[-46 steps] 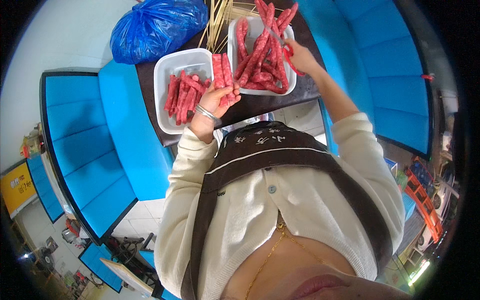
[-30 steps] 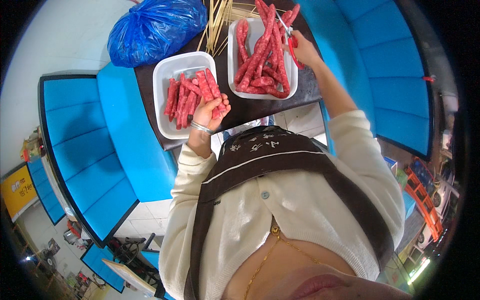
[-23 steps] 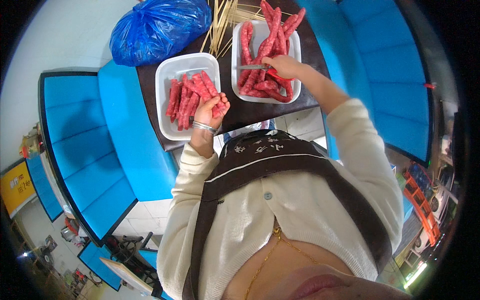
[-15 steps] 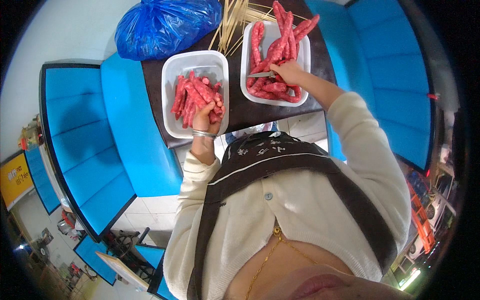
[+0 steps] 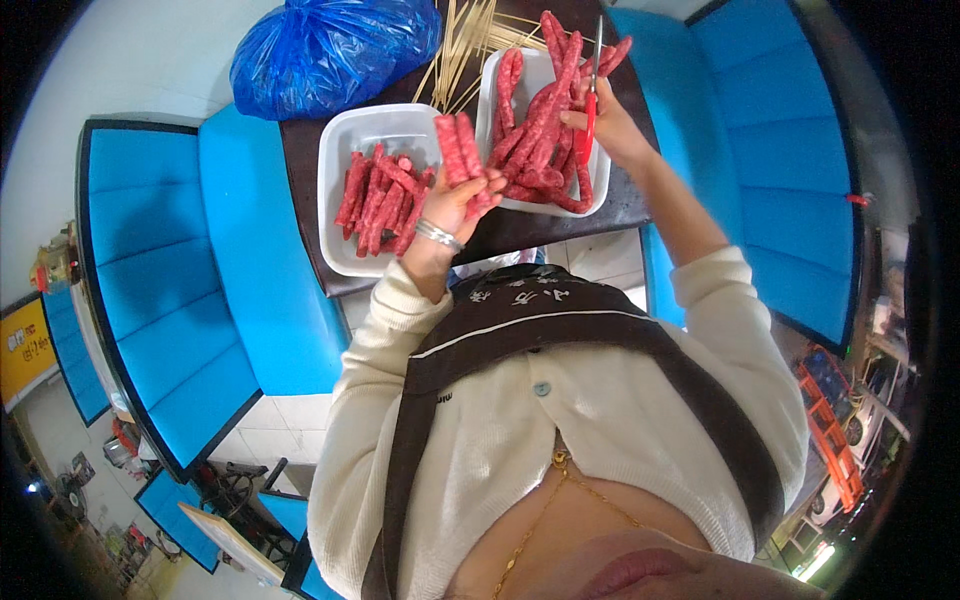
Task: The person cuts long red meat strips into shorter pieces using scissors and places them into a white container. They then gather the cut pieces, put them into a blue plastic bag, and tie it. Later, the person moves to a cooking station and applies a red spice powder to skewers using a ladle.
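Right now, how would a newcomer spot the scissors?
On the dark table, find the right white tray, piled with long sausages. At its right edge, the right hand holds the scissors. Straight grey metal and a solid red handle set them apart from the mottled sausages.

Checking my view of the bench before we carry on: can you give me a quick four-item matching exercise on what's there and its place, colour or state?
Column one:
1. Scissors
2. Plastic bag
3. Thin sticks
4. Left white tray

Column two:
A. Blue and crumpled
B. Holds short sausage pieces
C. Gripped in the right hand
D. Pale, loosely strewn toward the far side of the table

Pairs: 1-C, 2-A, 3-D, 4-B.
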Available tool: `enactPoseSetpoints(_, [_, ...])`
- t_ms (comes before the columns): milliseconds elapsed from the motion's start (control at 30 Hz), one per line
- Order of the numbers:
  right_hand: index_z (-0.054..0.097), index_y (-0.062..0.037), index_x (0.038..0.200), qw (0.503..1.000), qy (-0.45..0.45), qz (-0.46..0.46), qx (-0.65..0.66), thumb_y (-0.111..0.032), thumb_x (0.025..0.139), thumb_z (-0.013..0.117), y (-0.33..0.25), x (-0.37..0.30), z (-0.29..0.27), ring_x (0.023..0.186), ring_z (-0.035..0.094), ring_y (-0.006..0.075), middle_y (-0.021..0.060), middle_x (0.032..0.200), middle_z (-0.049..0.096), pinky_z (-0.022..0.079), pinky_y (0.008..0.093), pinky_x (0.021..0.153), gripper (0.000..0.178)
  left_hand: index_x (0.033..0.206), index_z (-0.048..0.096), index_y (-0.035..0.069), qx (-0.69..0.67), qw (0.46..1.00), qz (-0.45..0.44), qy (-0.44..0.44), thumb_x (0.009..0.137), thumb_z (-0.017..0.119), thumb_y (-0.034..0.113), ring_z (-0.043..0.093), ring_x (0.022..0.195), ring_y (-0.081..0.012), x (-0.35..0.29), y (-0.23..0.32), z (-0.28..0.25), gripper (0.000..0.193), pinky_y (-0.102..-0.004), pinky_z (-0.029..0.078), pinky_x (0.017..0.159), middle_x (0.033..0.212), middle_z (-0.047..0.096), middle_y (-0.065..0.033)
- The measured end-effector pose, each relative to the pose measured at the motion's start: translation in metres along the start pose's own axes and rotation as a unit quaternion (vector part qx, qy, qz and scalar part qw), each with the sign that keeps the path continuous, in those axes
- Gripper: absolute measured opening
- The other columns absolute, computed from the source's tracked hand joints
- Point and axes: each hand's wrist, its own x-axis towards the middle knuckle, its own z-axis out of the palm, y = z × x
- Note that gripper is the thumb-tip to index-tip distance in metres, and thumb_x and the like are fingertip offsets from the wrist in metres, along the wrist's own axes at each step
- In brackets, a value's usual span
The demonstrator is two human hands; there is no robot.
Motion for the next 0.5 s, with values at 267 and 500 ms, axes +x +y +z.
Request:
enactPoseSetpoints(267, [0.036, -0.0103, 0.094, 0.987, 0.064, -0.035, 0.143, 0.001, 0.068, 0.065, -0.019, -0.034, 0.062, 0.074, 0.051, 0.0115, 0.0042, 0.081, 0.048, 0.042, 0.0229, 0.062, 0.040, 0.108, 0.042, 0.010, -0.002, 0.999, 0.012, -0.041, 0.077, 0.049, -0.004, 0.056, 0.090, -0.0265, 0.006, 0.003, 0.025, 0.034, -0.0410, 0.049, 0.073, 0.101, 0.055, -0.0101])
enactPoseSetpoints(500, [0.038, -0.0104, 0.101, 0.997, -0.008, -0.015, 0.081, 0.004, 0.071, 0.061, -0.024, -0.042, 0.057, 0.070, 0.048, 0.0074, -0.0016, 0.078, 0.046, 0.041, 0.0206, 0.062, 0.040, 0.111, 0.045, 0.011, 0.013, 0.996, -0.040, -0.078, 0.078, 0.050, -0.002, 0.057, 0.089, -0.0244, -0.006, 0.012, 0.033, 0.036, -0.0428, 0.048, 0.074, 0.100, 0.056, -0.0078])
